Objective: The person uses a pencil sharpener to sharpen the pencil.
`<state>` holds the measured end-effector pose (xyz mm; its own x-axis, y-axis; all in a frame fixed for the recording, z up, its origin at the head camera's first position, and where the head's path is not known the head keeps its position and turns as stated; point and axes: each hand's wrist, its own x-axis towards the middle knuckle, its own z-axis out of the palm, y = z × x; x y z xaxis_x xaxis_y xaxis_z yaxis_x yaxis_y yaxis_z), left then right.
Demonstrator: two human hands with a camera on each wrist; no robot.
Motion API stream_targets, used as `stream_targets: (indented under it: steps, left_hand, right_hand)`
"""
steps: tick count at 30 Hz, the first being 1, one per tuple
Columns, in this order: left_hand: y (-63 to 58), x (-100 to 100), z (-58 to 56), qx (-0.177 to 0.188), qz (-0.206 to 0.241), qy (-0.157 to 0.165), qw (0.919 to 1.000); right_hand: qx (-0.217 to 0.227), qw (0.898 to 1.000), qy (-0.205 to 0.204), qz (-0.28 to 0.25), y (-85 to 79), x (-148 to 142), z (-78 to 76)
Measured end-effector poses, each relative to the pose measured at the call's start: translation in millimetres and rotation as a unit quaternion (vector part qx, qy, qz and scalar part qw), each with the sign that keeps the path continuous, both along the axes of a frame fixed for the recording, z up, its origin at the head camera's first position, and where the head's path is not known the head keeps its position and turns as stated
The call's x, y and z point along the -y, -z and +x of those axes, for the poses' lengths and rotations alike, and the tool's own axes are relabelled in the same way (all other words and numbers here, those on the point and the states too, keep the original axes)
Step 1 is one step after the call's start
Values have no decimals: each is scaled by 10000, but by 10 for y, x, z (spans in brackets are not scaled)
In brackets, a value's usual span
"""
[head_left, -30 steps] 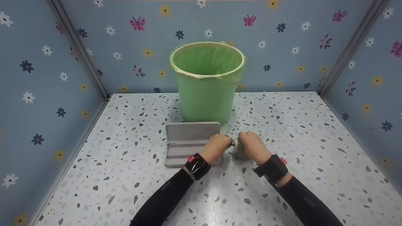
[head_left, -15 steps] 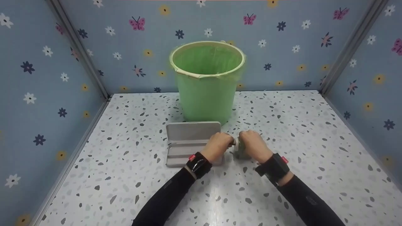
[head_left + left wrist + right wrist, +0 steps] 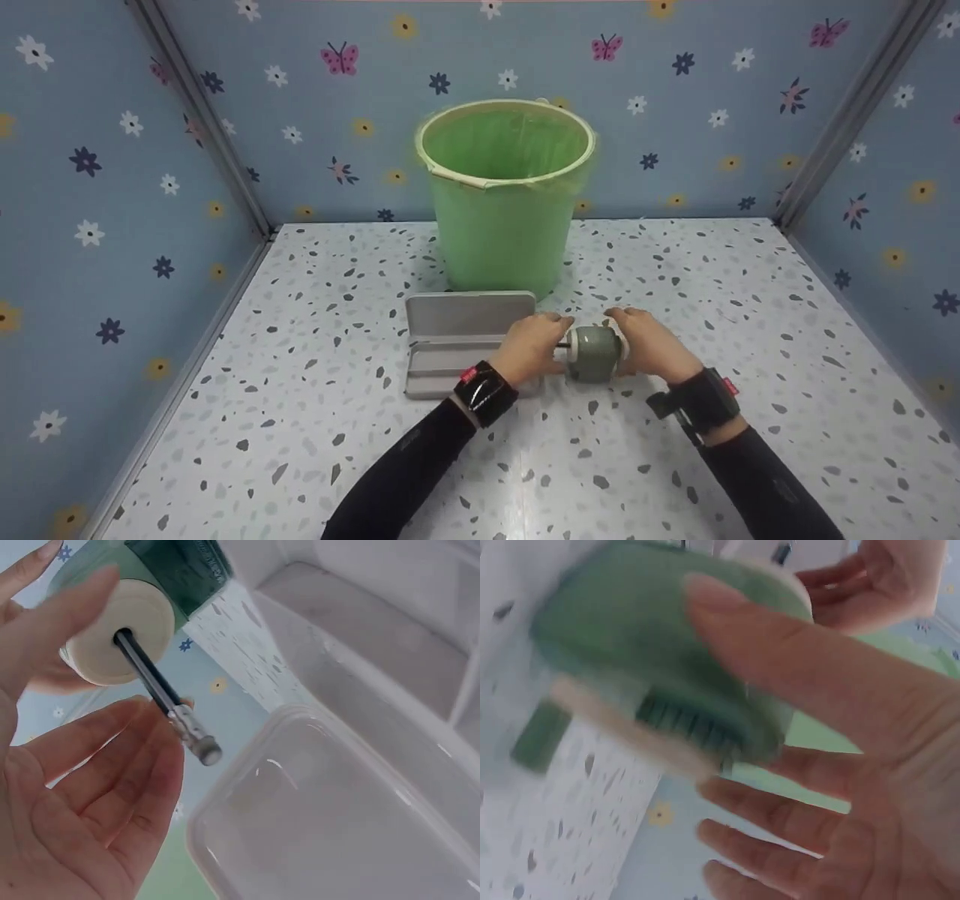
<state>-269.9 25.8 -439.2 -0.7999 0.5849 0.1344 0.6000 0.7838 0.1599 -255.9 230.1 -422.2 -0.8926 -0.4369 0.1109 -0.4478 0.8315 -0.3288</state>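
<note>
Green plastic shows on the boxy sharpener (image 3: 595,352), which sits on the bench between the two hands, a dark pencil (image 3: 154,682) sticking out of its cream face towards the left hand (image 3: 531,349). That hand is loosely unfolded, thumb and fingers parted about the pencil; whether they touch it I cannot tell. The right hand (image 3: 651,345) spreads its fingers at the sharpener's other side. Just beside the left hand, a grey case (image 3: 469,319) lies with its lid up; beyond stands a green bucket (image 3: 502,240).
</note>
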Motion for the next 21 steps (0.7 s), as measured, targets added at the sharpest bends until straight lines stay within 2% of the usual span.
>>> stream_targets:
  steps: [3,6,11,16,21]
  left_hand:
    - [-24,-134,2,-46,-112,150,9998]
    - [-19,-283,-8,-50,-173,251,9995]
    - [34,-442,-33,-96,-148,283,9994]
    - [28,-484,-28,-99,-9,203,9997]
    - [15,-532,-6,-168,-150,164,9996]
  right_hand:
    - [308,9993,174,75,6,-122,-11]
    - [496,9984,255,-52,87,-163,-37]
    - [464,9974,232,-509,235,-152,-62]
    - [640,9953,527,-497,196,-130,-12]
    - [593,9959,536,-427,118,-151,78]
